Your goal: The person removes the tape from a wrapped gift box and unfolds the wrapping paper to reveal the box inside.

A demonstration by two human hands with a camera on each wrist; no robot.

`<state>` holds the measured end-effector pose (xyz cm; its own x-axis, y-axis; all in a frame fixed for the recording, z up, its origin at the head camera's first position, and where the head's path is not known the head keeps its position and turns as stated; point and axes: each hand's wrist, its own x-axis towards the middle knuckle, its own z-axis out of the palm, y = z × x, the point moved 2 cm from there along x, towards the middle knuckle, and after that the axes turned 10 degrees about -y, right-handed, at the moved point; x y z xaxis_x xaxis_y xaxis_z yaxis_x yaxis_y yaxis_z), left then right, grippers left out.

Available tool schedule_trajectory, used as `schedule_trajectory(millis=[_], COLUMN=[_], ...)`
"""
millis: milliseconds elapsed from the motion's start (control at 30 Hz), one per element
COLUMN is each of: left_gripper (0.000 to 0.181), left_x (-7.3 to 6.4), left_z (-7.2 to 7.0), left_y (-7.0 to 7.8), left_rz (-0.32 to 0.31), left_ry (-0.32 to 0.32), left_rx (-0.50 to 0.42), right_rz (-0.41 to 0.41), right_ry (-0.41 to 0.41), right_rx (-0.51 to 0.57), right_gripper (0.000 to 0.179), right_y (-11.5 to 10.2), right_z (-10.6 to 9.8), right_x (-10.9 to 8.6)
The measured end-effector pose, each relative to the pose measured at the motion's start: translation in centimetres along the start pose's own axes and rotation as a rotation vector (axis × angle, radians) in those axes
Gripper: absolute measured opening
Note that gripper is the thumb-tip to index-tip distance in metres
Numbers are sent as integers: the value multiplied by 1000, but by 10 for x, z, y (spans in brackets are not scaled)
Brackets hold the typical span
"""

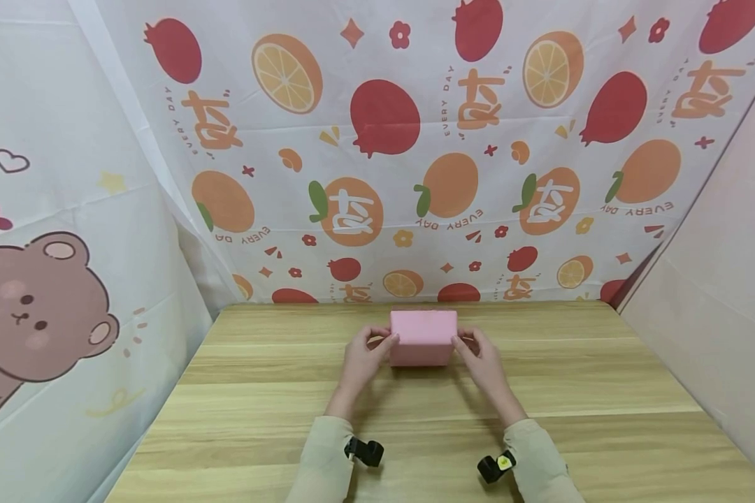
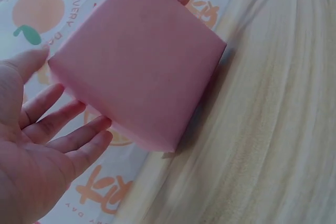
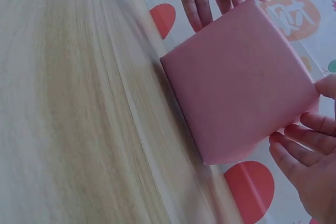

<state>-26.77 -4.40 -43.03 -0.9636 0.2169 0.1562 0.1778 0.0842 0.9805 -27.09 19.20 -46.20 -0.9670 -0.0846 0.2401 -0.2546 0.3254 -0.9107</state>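
A plain pink box [image 1: 423, 349] is between both hands at the far side of the wooden table. My left hand [image 1: 363, 358] holds its left end, with the thumb at the top front corner and the fingers along the side. The right hand [image 1: 482, 361] holds the opposite end in a mirrored way. In the left wrist view, the fingertips of the left hand [image 2: 58, 145] touch the side of the pink box [image 2: 139, 61]. From the right wrist, the pink box [image 3: 241, 85] shows a flat, unmarked face, with its lower edge close over the tabletop.
The wooden table [image 1: 258, 419] ends at a white curtain [image 1: 327, 154] printed with fruit. At the left hangs a cloth with a bear print [image 1: 38, 307]; a pale wall [image 1: 717, 279] stands at the right. Black wrist cameras sit on both sleeves.
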Motion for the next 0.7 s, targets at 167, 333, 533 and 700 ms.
schedule_trajectory(millis=[167,333,533,700], left_gripper=[34,46,55,58], left_x=[9,11,11,12], left_z=[0,-1,-3,-2], left_y=[-22,-30,-32,-30], left_rz=[5,63,88,116], left_ry=[-13,-54,-58,-100], left_rx=[-64,-38,112,235], right_rz=[-26,-70,-87,-121], right_ry=[-34,-80,-134,-159], right_rx=[45,81,60,-39], right_gripper=[29,43,61,60], right_y=[2,1,5,7], right_z=[0,-1,-2,-3], right_x=[1,0,0,0])
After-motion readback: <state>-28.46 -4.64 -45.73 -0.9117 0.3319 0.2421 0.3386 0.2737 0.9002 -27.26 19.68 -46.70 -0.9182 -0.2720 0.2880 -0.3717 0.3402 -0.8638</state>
